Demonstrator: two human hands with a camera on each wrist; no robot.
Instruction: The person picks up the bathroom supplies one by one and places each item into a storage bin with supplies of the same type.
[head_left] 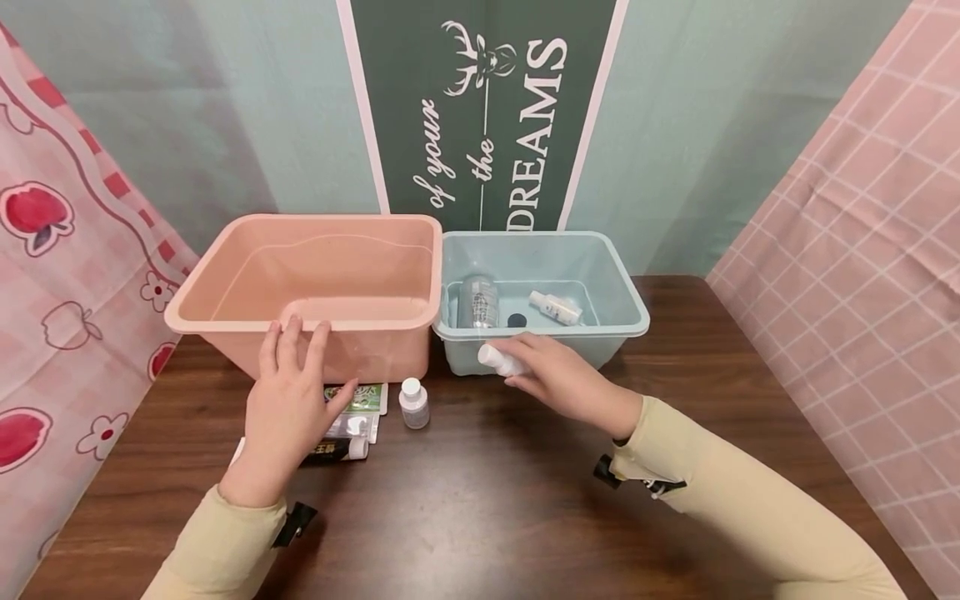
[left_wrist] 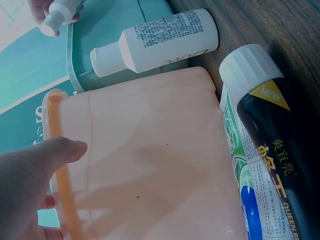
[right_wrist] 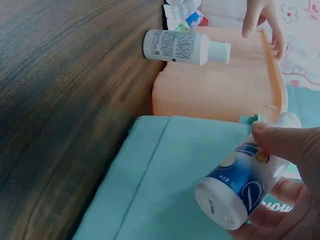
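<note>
In the head view my right hand [head_left: 562,379] grips a small white bottle [head_left: 501,360] at the front rim of the blue bin [head_left: 540,332]; the right wrist view shows the blue label of this bottle [right_wrist: 240,182]. My left hand [head_left: 288,408] has its fingers over the front rim of the pink bin [head_left: 360,325], its thumb apart. On the table between the hands stands another white bottle [head_left: 414,404]. Beside and partly behind my left hand lie a black tube with a white cap [head_left: 357,448] and a green-labelled packet [head_left: 367,398].
Inside the blue bin lie a grey bottle [head_left: 477,304], a small white bottle [head_left: 557,308] and a dark round piece [head_left: 517,320]. The two bins stand side by side at the back of the wooden table [head_left: 465,517], before a green curtain. Pink cloths hang on both sides.
</note>
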